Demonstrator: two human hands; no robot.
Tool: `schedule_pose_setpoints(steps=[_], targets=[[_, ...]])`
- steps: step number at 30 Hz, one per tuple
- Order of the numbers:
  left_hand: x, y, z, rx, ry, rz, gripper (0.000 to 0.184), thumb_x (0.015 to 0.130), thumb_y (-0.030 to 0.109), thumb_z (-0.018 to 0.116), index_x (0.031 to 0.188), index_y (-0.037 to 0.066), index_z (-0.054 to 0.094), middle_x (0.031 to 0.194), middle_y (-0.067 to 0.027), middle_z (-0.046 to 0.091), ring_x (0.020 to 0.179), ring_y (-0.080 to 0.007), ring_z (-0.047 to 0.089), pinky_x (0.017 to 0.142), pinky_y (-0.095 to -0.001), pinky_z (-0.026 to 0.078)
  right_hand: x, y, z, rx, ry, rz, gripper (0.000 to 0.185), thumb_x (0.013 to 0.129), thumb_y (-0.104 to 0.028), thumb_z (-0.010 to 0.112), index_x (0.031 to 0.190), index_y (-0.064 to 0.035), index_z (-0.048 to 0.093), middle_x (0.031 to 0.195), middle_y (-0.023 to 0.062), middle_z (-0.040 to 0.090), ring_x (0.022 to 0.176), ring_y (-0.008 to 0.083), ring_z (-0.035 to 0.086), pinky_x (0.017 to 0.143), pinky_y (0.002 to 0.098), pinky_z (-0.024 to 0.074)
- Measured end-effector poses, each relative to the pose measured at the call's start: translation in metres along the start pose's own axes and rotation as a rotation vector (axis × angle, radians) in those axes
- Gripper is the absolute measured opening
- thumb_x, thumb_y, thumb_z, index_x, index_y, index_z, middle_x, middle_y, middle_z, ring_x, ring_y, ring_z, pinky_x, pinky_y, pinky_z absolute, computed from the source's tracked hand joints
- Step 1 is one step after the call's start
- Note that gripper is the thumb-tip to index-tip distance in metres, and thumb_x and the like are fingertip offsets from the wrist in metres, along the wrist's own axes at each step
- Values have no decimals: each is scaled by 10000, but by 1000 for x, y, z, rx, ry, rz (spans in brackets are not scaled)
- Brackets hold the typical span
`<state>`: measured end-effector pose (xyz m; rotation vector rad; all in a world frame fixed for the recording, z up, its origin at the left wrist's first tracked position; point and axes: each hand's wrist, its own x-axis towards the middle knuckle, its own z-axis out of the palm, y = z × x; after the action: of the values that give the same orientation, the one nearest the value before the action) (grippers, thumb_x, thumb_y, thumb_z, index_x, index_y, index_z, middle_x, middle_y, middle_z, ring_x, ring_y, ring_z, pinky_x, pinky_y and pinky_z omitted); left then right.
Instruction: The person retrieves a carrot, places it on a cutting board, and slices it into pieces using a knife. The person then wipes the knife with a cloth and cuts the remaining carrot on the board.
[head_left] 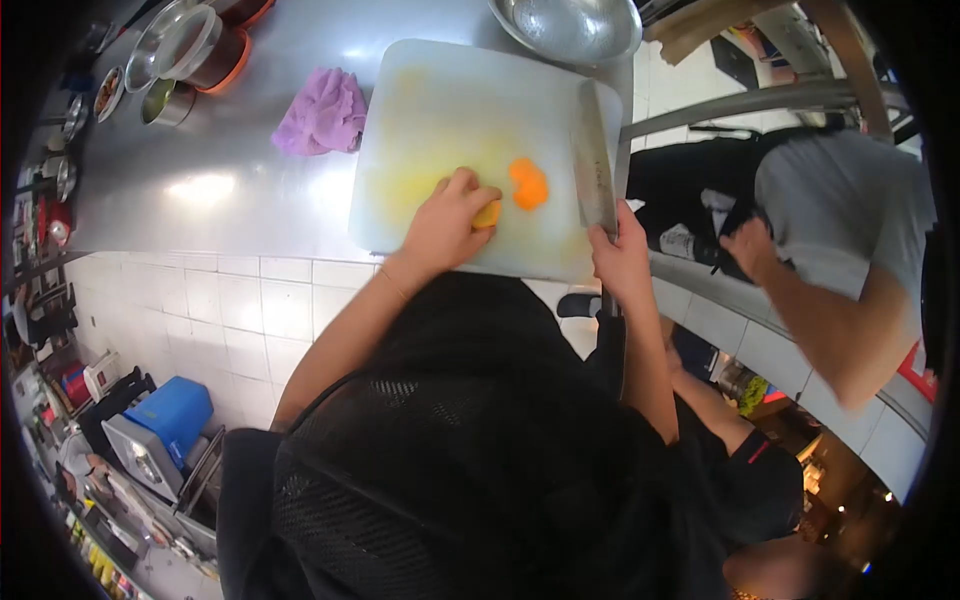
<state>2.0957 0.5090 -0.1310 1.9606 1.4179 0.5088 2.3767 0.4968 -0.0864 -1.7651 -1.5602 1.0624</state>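
Observation:
A white cutting board [450,85] with yellow stains lies on the steel counter. On its front part, my left hand [452,218] is closed over an orange-yellow piece of vegetable [488,214], its fingers bent around the top. Just right of those fingertips are flat, bright orange slices [528,184]; their exact kind is unclear. My right hand [622,255] grips a large kitchen knife [594,155] by the handle at the board's right front edge. The wide blade points away from me along the right side of the board, apart from the vegetable.
A crumpled purple cloth [322,112] lies left of the board. Behind it stands a steel bowl [575,28]. Containers [205,55] and a small metal pot [168,103] are at the far left. A person in a grey shirt [840,200] is close on the right.

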Motion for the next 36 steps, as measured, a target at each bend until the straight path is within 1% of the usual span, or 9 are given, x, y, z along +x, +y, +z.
schedule_pose_setpoints(steps=[2, 4, 6, 7, 8, 13, 15, 21, 36], targets=[[2, -18, -6, 32, -109, 144, 601, 832, 114, 785, 1410, 150, 624, 1323, -145, 591, 1168, -379, 601, 985, -467, 522, -30, -33, -6, 199, -113, 363, 290, 987, -36, 589, 1272, 17, 568, 768, 123, 618, 752, 245, 649, 681, 365, 529], [-4, -24, -18, -33, -150, 297, 675, 795, 34, 726, 1449, 138, 599, 1383, -144, 580, 1260, -370, 550, 1060, -455, 482, -52, -27, -1, 239, -175, 418, 220, 1030, -74, 591, 1225, 27, 573, 756, 144, 617, 737, 267, 649, 680, 398, 517], [-16, -17, -16, -102, -70, 323, 743, 810, 35, 772, 1509, 121, 536, 1423, -140, 575, 1268, -341, 557, 1065, -431, 486, -65, -8, 9, 60, -264, 193, 245, 1033, -100, 594, 1239, 27, 558, 757, 191, 614, 710, 309, 638, 685, 448, 500], [-25, -12, -11, -266, 26, 107, 777, 811, 46, 802, 1528, 106, 505, 1419, -139, 580, 1278, -320, 557, 1072, -428, 483, -72, -7, 13, 41, -256, 61, 237, 1036, -116, 586, 1220, 26, 542, 774, 250, 619, 725, 411, 644, 708, 505, 483], [-33, -9, -6, -426, 125, -115, 816, 813, 58, 832, 1546, 91, 475, 1415, -138, 585, 1288, -299, 556, 1080, -425, 479, -75, -8, 14, 50, -250, 68, 237, 1036, -116, 586, 1220, 26, 542, 774, 250, 619, 725, 411, 644, 708, 505, 483], [-39, -5, 43, -232, 356, -103, 711, 790, 133, 892, 1411, 55, 554, 1352, -133, 625, 1190, -294, 623, 1010, -430, 517, -70, -8, 16, -298, -371, 14, 211, 1031, -117, 571, 1203, -1, 530, 857, 321, 663, 860, 542, 638, 766, 607, 480], [-34, -7, 50, 75, 543, 87, 623, 782, 156, 896, 1323, 50, 605, 1248, -129, 675, 1131, -307, 660, 975, -429, 533, -68, -9, 18, -314, -363, -33, 214, 1034, -124, 570, 1209, -8, 527, 846, 320, 663, 847, 541, 642, 760, 617, 478], [-40, -5, 36, -69, 383, 4, 645, 790, 149, 879, 1363, 46, 602, 1256, -122, 706, 1140, -301, 670, 1022, -427, 508, -64, -36, 12, -326, -323, -106, 205, 1042, -139, 562, 1204, -18, 531, 815, 313, 665, 813, 539, 649, 736, 625, 475], [-42, -5, 34, -97, 351, -45, 767, 756, 215, 918, 1394, 22, 537, 1301, -127, 683, 1124, -294, 669, 1033, -441, 496, -60, -42, 18, -313, -309, -177, 200, 1035, -122, 567, 1200, -14, 537, 786, 321, 653, 794, 539, 644, 721, 623, 475]])
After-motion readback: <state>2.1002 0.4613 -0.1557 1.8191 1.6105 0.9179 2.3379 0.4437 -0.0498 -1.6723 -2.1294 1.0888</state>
